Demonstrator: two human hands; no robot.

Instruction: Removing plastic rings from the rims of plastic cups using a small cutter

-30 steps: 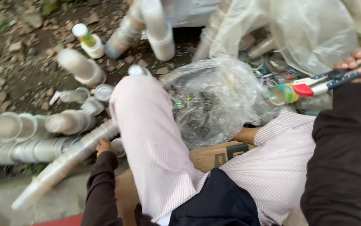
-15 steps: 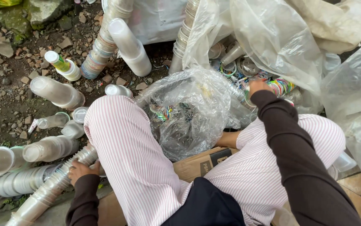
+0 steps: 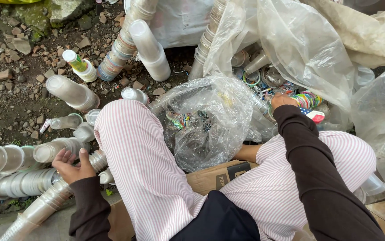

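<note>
Sorting stacked plastic cups beside a crowded heap

The left hand [image 3: 73, 167] is lying half open on a long cup stack [image 3: 36, 207], gripping nothing; the right hand [image 3: 282, 101], grip hidden, is reaching into the bag [image 3: 290, 49] of cups. The cups are probably light, thin, crushable: best held mid-stack. Little free ground is showing around either hand.
</note>
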